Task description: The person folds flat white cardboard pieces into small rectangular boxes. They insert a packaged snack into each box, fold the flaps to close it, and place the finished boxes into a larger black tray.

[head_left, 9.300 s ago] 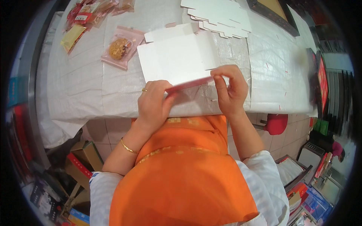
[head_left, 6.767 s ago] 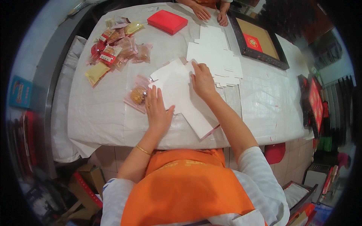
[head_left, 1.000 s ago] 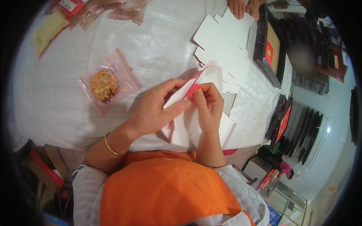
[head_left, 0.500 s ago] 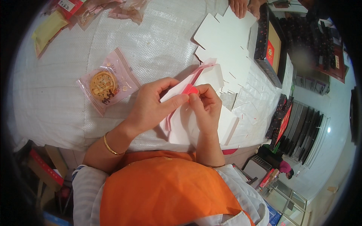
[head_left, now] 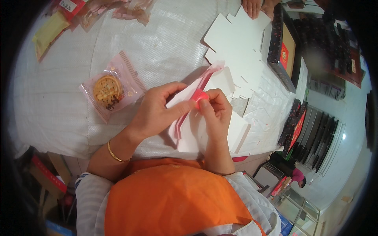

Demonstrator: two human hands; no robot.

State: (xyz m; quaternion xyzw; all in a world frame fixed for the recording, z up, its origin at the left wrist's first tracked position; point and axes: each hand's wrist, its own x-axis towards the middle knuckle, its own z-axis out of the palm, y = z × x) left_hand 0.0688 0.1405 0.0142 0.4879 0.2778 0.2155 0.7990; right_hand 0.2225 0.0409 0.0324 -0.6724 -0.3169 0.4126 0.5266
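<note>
A partly folded white and pink cardboard box (head_left: 189,137) is held above the table in front of my orange apron. My left hand (head_left: 155,110) is closed on its left edge, thumb pressed inward toward a small red piece (head_left: 200,96). From the other side my right hand (head_left: 216,114) pinches that red piece between thumb and fingers at the box's pink edge. Whether the red piece is part of the box I cannot tell. Left of my hands lies a clear pink-edged packet (head_left: 132,80) with a round seeded pastry (head_left: 107,89) inside.
Flat white cardboard blanks (head_left: 233,41) spread at the far right, with another person's hands (head_left: 254,7) at their top end. Beside them stands a dark patterned box (head_left: 275,65). Several packets, one yellow (head_left: 50,33), lie at the far left on the white woven table cover (head_left: 51,106).
Both hands keep their hold on the box. The red piece shows a little more between my fingers, and the box has tilted very slightly.
</note>
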